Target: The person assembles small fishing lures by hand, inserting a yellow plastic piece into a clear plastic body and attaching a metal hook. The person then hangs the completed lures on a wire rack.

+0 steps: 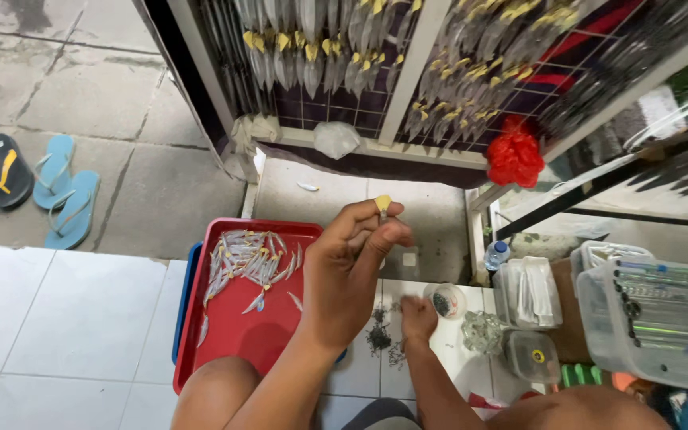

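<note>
My left hand (348, 275) is raised over the floor and pinches a small silvery lure with a yellow tip (382, 205) between thumb and fingers. Lower down, my right hand (417, 317) rests with fingers closed on a scatter of small dark hooks (379, 338) on the white tile; whether it grips any of them is hidden. A small round clear cup of dark bits (445, 301) sits just right of that hand. To the left, a red tray (228, 338) holds several silvery lures (247, 261) and lies on a blue tray (186, 295).
A wire rack (408, 72) hung with several yellow-tipped lures stands ahead, a red plastic bag (514, 157) at its foot. Clear plastic boxes (654, 318), a small lidded tub (532, 355) and a water bottle (496, 255) crowd the right. Flip-flops (61, 191) lie on the concrete at left.
</note>
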